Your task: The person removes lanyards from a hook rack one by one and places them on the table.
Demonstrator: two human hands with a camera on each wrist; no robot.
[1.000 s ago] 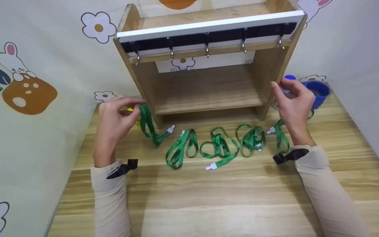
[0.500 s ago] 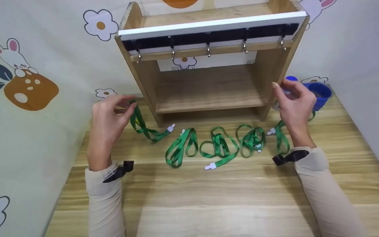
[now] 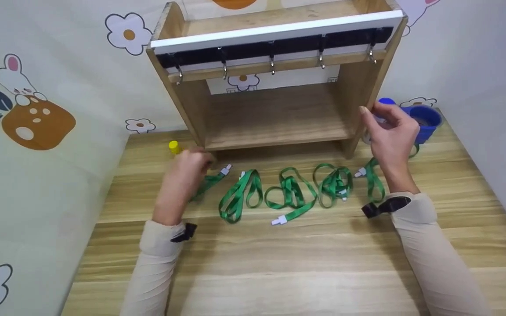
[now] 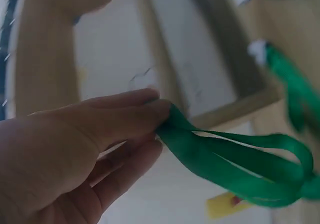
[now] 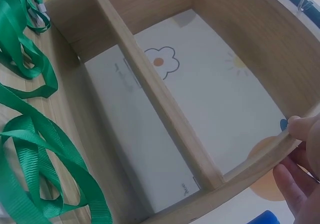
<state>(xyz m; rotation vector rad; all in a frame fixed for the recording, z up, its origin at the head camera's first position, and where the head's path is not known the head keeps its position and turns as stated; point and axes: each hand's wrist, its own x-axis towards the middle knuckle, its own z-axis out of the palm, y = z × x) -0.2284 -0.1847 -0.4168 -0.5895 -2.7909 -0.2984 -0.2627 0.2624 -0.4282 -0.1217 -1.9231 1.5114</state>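
My left hand (image 3: pixel 182 182) is low beside the left post of the wooden shelf unit (image 3: pixel 279 116). In the left wrist view its thumb and fingers pinch a folded green lanyard (image 4: pixel 220 156), whose loops spread out to the right. Its white clip (image 3: pixel 225 170) lies in front of the unit in the head view, and the hand covers much of the strap. With thumb and fingers on either side of the front edge, my right hand (image 3: pixel 391 142) grips the unit's right side panel (image 5: pixel 255 169).
Several more green lanyards (image 3: pixel 290 193) lie in a row before the unit. Metal hooks (image 3: pixel 272 66) hang along its upper front. A blue container (image 3: pixel 426 120) stands behind the right hand, and a small yellow object (image 3: pixel 174 147) stands at the left. Printed cloth walls enclose the table.
My left hand first drew the lanyard a little left, then swung down and right toward the post's foot, uncovering the yellow object. The right hand stays on the side panel.
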